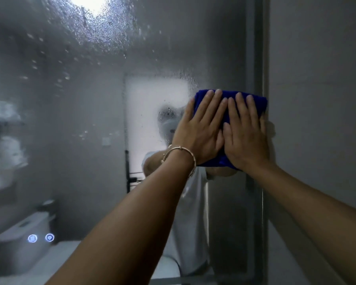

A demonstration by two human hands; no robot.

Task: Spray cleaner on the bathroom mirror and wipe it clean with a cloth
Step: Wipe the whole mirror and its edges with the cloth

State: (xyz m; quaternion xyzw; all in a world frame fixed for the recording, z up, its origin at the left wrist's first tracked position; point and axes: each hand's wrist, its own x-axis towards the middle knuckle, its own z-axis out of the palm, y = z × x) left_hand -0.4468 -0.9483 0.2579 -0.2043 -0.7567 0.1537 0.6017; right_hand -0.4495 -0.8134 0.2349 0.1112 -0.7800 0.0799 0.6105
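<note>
Both hands flat, side by side, on a folded deep-blue microfibre cloth [228, 120], pressing it against the large wall mirror [90, 120] at its right edge. Left hand [201, 130]: fingers straight, slightly spread, pointing up. Right hand [246, 132]: fingers straight and close together, its thumb touching the left hand. Cloth shows above both sets of fingertips and below the palms. Thin gold-coloured bangle [181, 157] on the left wrist. Up and left of the hands, glass speckled with spray droplets [103, 31]. Far below left of the hands, two small round lit touch icons [41, 238] in the glass. Right of the hands, plain grey wall [317, 99].
</note>
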